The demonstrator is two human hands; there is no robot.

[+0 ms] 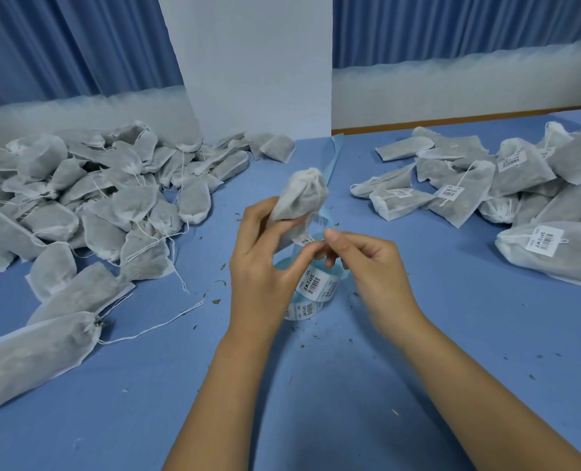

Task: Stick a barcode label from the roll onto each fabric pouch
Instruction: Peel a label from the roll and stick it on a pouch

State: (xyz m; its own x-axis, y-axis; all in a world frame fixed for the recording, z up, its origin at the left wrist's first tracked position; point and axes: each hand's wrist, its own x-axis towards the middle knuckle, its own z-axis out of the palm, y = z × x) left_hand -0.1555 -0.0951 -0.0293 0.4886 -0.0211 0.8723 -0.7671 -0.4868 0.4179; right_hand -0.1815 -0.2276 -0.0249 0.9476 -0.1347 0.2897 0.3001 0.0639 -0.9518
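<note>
The left hand (262,253) grips the pouch (299,198) above the tabletop's middle, its long axis leaning toward the far edge. The right hand (360,260) pinches a label (303,240) at the pouch's lower end, over the roll (316,290).

Pouch heap (78,198) lies left, labelled pouches (503,185) right — label roll (316,290) between them, seemingly standing on the table (112,419).

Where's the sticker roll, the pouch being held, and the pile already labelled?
Label roll (313,284): head view, a barcode label on its outer wrap.
Held pouch (302,198): head view, fabric body below its tied neck.
Labelled pile (476,183): head view, a pouch near its middle.
</note>
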